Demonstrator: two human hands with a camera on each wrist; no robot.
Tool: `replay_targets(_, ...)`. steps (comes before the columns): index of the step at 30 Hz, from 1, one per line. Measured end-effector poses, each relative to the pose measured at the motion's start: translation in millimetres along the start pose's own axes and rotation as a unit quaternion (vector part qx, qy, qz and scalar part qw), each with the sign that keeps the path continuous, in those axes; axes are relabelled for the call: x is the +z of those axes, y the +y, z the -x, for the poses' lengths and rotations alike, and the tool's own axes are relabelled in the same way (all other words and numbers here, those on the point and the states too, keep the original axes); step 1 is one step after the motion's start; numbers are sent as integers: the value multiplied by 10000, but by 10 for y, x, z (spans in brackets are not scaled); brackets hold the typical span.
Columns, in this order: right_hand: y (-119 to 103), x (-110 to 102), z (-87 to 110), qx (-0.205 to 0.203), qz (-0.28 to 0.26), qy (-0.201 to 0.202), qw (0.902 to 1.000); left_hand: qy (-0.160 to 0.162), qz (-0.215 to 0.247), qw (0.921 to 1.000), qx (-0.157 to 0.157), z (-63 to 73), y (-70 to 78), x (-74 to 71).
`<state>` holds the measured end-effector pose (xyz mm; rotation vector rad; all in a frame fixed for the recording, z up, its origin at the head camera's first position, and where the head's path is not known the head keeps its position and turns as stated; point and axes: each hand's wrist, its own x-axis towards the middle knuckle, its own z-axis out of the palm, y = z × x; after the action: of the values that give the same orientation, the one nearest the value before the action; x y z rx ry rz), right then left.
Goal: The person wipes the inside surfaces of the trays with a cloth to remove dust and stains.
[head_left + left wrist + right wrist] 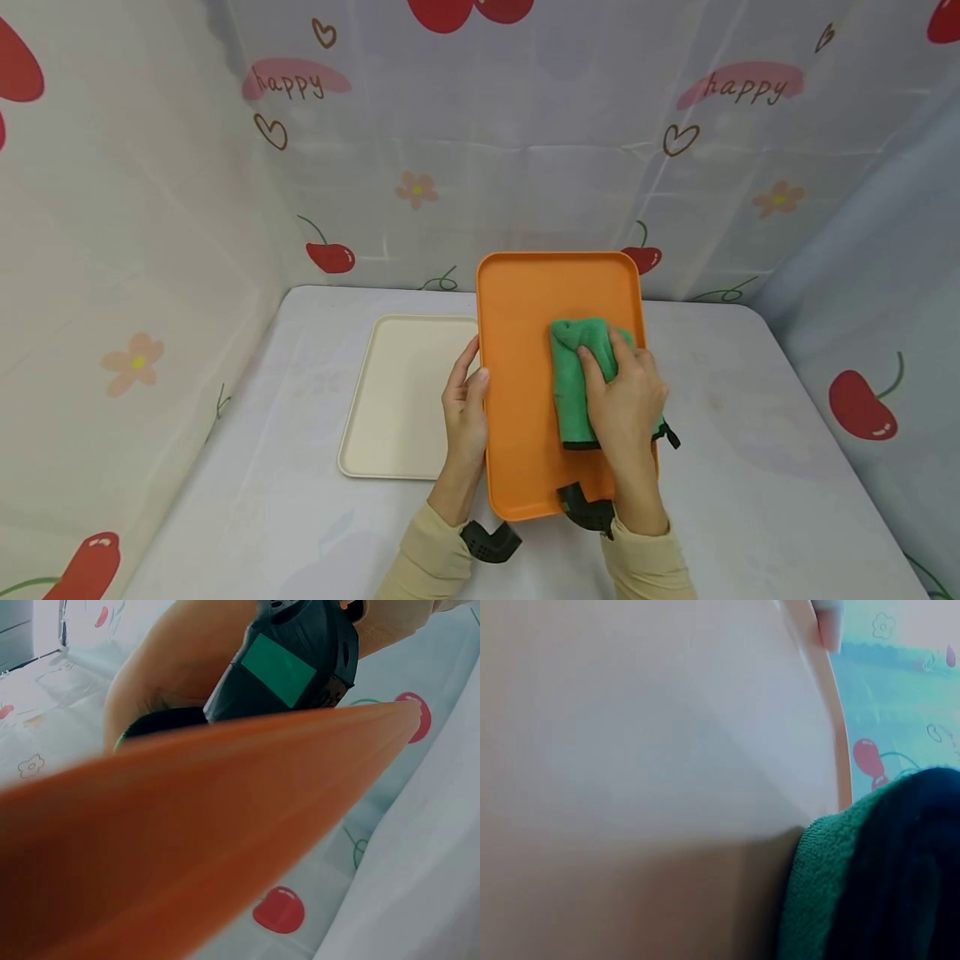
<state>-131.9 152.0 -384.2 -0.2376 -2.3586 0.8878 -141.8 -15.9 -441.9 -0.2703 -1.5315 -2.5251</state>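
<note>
In front of me a person holds up an orange tray (525,375), a plain rectangle with rounded corners and a low raised rim, over the middle of the white tabletop (757,433). Its long axis runs from the near side toward the tabletop's far edge, one short end showing past that edge, the inner face turned up to the wearer. The left hand (467,412) grips the tray's left long side, thumb at the rim and fingers reaching behind. The right hand (628,396), thumb and forefinger a little apart and bent, grips a folded green cloth (572,392) against the tray's right half; the cloth is fuzzy, dark-edged at its near end, its length lying roughly along the tray's. A cream tray (397,400) lies toward the tabletop's left edge, partly behind the orange one. The back curtain (510,183) reads "happy" twice, on pink patches.
</note>
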Motion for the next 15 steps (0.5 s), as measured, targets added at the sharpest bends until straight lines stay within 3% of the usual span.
replay_targets(9,-136,88,95,-520,166,194,9983,-90,120,9999,77,7,-8,17)
replay_targets(15,-224,165,173,-1103,226,426,9927,-78,36,9999,131,9,-17,28)
